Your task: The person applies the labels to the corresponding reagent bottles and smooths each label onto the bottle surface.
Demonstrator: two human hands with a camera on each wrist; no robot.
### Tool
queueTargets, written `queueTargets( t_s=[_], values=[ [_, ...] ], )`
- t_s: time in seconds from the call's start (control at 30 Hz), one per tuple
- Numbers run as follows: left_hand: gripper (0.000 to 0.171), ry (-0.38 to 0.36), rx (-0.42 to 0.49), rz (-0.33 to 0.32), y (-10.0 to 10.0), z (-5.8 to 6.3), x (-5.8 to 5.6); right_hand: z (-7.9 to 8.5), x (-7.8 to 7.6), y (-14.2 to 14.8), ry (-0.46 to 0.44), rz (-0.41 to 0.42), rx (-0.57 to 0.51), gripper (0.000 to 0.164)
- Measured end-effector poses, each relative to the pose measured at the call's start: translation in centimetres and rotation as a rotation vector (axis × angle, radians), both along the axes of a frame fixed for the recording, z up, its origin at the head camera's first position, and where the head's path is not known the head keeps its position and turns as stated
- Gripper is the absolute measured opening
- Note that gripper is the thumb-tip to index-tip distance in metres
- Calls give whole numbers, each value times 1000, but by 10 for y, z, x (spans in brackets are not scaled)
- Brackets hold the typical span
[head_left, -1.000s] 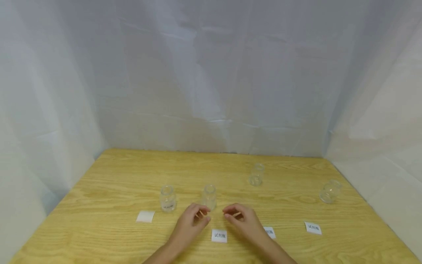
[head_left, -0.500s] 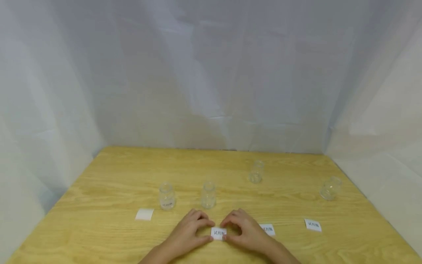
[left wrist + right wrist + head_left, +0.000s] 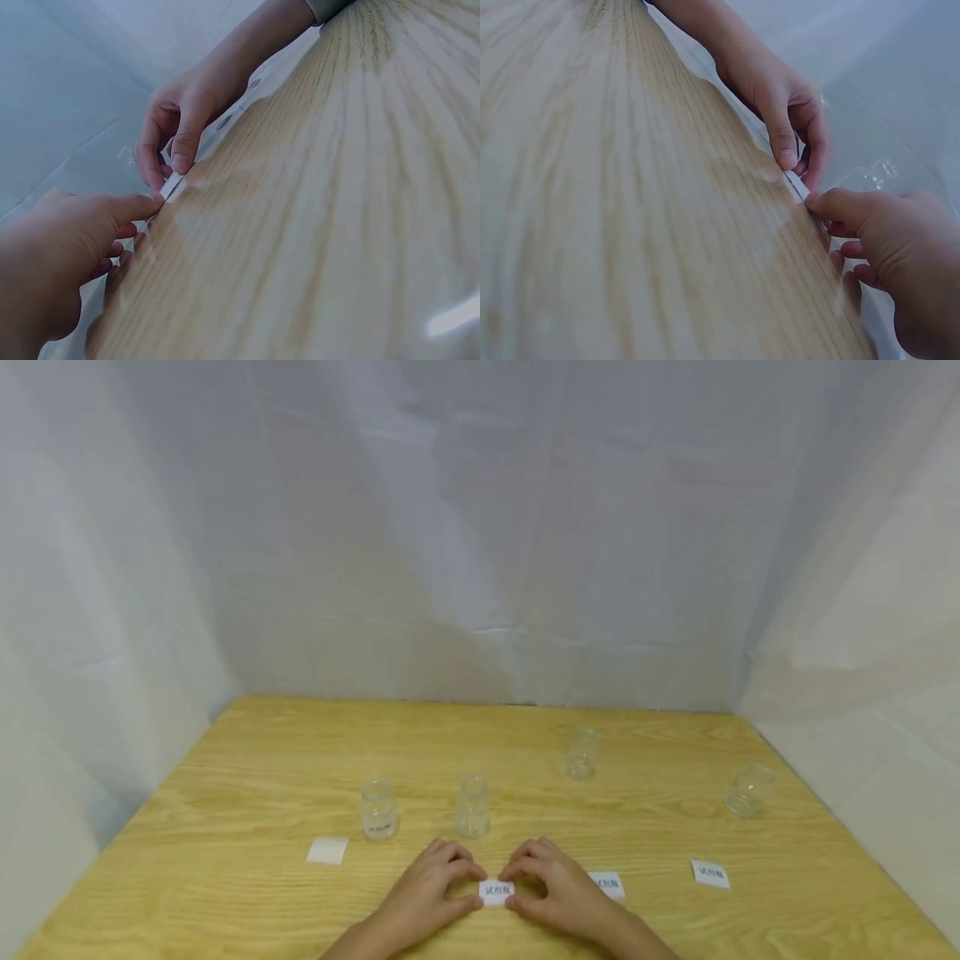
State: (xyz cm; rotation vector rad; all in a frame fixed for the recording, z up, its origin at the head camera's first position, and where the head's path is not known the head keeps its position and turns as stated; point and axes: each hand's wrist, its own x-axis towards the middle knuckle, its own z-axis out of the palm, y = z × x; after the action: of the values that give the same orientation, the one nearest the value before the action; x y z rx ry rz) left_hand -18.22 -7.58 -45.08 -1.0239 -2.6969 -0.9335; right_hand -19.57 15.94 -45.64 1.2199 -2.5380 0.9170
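Near the table's front, a small white paper label [image 3: 497, 893] with dark handwritten characters lies between my hands. My left hand [image 3: 429, 892] pinches its left edge between thumb and index finger. At the opposite edge, the thumb and index finger of my right hand [image 3: 557, 892] pinch it as well. Both wrist views show the label [image 3: 172, 186] low over the wood, with thumbs on the near side. Just beyond the hands stands a clear glass bottle [image 3: 472, 808]. Left of it is another glass bottle [image 3: 378, 814] with dark writing low on its front.
Two more glass bottles stand farther off, one at the back [image 3: 581, 756] and a tilted-looking one [image 3: 750, 791] at the right. Written labels lie right of my hands, one [image 3: 609, 885] partly behind the right wrist, another label [image 3: 709, 874] farther right. A blank white card [image 3: 327, 851] lies left.
Both hands have come down and toward the front from beside the middle bottle, and their fingertips have taken the label by its two side edges. The bottles stay put.
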Motion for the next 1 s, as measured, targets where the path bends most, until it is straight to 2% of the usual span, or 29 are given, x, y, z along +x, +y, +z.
queueTargets(
  t_s=[0.37,0.73,0.87,1.0],
  values=[
    [32,47,2,-22,0,0,0,-2,-2,0,40,33,-6,17],
    [24,38,27,-17,1,-1,1,-4,-2,0,72,15,4,22],
    [24,51,52,-14,2,-2,0,-4,-2,-1,17,-22,-4,25],
    [24,19,116,-18,3,-3,-1,-3,0,-2,-147,-51,-81,23]
  ],
)
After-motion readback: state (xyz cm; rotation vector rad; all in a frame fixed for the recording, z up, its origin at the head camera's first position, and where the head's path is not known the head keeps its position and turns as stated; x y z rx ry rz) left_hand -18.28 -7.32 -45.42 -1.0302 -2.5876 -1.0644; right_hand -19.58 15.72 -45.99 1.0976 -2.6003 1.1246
